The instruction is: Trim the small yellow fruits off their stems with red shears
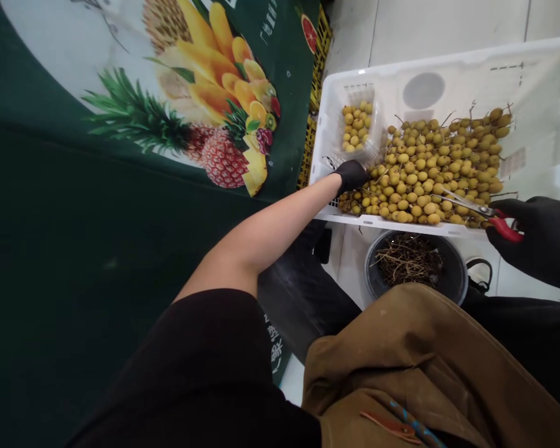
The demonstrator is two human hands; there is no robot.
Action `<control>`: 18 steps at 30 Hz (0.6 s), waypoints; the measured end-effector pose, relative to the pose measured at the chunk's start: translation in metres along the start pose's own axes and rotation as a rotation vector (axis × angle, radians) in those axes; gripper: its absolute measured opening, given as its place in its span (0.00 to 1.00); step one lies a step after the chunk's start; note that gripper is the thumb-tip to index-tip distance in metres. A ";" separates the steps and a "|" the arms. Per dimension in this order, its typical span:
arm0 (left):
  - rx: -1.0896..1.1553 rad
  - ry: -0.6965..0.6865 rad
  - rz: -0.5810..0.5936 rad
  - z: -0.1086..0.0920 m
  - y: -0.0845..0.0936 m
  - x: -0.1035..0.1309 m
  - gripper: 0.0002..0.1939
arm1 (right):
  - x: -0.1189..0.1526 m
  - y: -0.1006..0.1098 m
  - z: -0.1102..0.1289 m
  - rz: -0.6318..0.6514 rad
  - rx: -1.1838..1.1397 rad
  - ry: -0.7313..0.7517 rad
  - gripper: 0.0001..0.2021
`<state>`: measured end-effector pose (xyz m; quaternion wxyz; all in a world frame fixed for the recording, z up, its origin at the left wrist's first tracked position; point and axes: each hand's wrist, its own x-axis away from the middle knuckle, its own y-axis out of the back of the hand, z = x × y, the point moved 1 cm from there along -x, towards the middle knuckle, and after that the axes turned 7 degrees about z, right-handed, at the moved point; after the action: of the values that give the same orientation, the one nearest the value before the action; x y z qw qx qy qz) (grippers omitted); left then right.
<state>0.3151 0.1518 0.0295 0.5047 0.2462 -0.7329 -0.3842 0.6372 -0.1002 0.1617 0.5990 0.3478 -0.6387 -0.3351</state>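
A white crate (448, 65) holds a heap of round yellow-brown fruits (420, 171), some with thin stems. In its left end stands a clear plastic box (376, 118) with several of the same fruits in it. My left hand (351, 176), in a black glove, reaches into the crate at the heap's left edge, just below the box; its fingertips are hidden against the fruits. On the right, my right hand (529, 227), also black-gloved, is closed round the red handles of scissors (476, 208). Their blades are parted and point left over the fruits.
Below the crate sits a round grey bucket (371, 274) with brown twigs (408, 258). A dark green printed sheet with fruit pictures (177, 180) covers the left side. Yellow crates (324, 46) show along its edge. My brown apron (401, 361) is at the bottom.
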 end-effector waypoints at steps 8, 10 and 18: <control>-0.151 -0.055 -0.003 -0.014 0.029 0.045 0.22 | -0.002 0.000 -0.003 0.082 -0.004 0.007 0.27; -0.165 -0.044 0.021 -0.018 0.037 0.058 0.23 | -0.003 0.001 -0.002 0.082 -0.009 0.003 0.28; -0.299 -0.080 0.246 -0.020 0.034 0.069 0.32 | -0.005 -0.007 -0.004 0.039 0.007 0.021 0.30</control>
<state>0.3091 0.1137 0.0988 0.5493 0.0617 -0.7116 -0.4337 0.6422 -0.1001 0.1538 0.6110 0.3407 -0.6402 -0.3175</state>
